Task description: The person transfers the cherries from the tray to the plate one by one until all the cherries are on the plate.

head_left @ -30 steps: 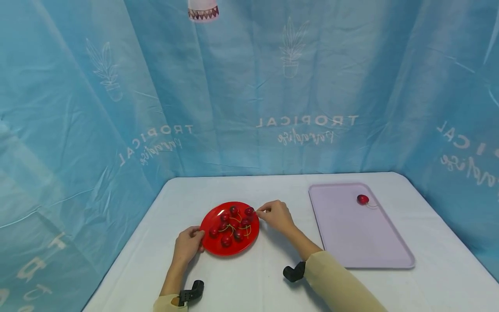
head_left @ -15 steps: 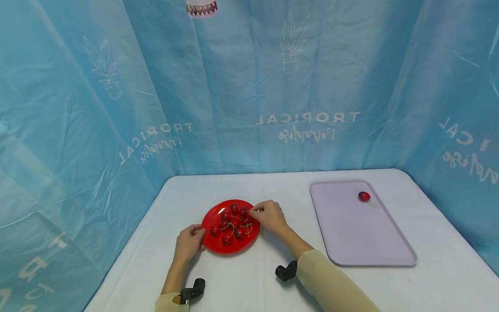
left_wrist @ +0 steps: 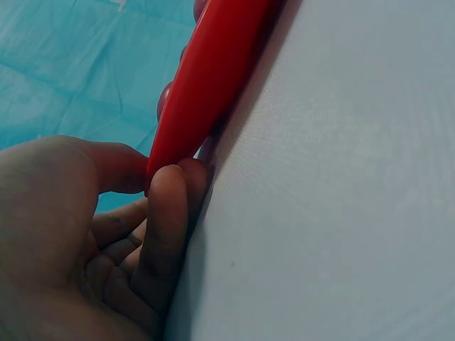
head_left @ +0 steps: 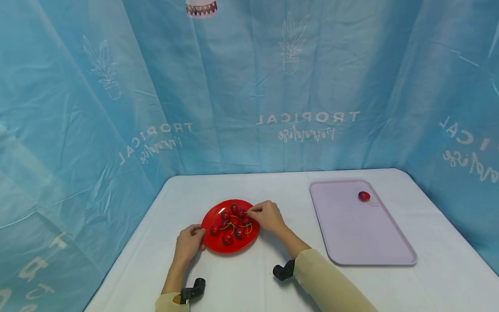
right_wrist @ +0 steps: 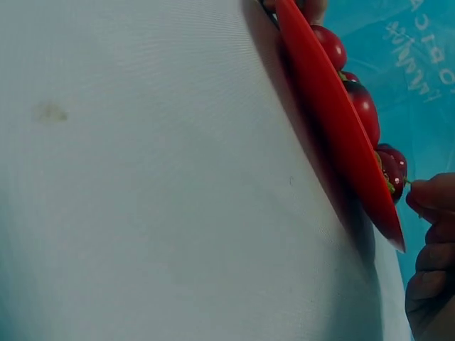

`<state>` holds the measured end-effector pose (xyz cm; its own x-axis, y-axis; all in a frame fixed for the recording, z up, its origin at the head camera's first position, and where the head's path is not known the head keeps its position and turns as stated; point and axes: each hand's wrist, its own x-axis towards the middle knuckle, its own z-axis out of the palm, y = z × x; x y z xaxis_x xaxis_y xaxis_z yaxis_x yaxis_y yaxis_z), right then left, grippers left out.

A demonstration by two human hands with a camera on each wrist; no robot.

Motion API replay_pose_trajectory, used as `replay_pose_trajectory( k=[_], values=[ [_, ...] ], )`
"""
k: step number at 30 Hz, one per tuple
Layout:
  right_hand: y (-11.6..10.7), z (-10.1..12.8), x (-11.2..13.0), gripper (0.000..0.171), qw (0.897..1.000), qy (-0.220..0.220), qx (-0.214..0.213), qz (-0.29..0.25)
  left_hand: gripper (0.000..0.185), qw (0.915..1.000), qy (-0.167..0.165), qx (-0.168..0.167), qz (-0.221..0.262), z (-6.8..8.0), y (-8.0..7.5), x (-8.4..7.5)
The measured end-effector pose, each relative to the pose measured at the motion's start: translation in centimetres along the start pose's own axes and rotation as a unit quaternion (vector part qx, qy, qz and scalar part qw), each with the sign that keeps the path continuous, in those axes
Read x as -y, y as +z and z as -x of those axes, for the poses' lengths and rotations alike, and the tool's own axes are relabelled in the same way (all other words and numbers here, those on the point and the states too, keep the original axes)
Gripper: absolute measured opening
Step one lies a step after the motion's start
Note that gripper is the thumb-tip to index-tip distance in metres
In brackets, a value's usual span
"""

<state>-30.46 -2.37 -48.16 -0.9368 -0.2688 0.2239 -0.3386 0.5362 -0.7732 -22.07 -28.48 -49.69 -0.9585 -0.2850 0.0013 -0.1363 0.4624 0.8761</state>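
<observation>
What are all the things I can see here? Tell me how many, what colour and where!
Plate: one, red, on the table between the two hands.
Cherries on the plate: about eight, dark red with green stems, bunched together.
Tray: one, pale lilac, on the table's right side.
Cherry on the tray: one, red, near the far corner.
Table: one, covered in white cloth.
Curtain: light blue with white plant prints and "TROPICAL", behind and beside the table.
Wrist cameras: two, black, one on each wrist.
Left hand: one, grips the plate's left rim.
Right hand: one, pinches a cherry stem at the plate's right edge.
</observation>
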Motion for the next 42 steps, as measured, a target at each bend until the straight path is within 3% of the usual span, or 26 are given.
replay_pose_trajectory(
  k=[26,42],
  values=[
    [-1.8,1.1,-1.0,0.015,0.999,0.015,0.027,-0.03,0.035,0.9999,0.006,-0.01,-0.003,0.0,0.2,0.1],
    [-3.8,2.2,-2.3,0.015,0.999,-0.018,0.039,-0.025,0.036,0.9998,0.007,-0.015,-0.013,-0.1,0.3,0.4]
  ],
)
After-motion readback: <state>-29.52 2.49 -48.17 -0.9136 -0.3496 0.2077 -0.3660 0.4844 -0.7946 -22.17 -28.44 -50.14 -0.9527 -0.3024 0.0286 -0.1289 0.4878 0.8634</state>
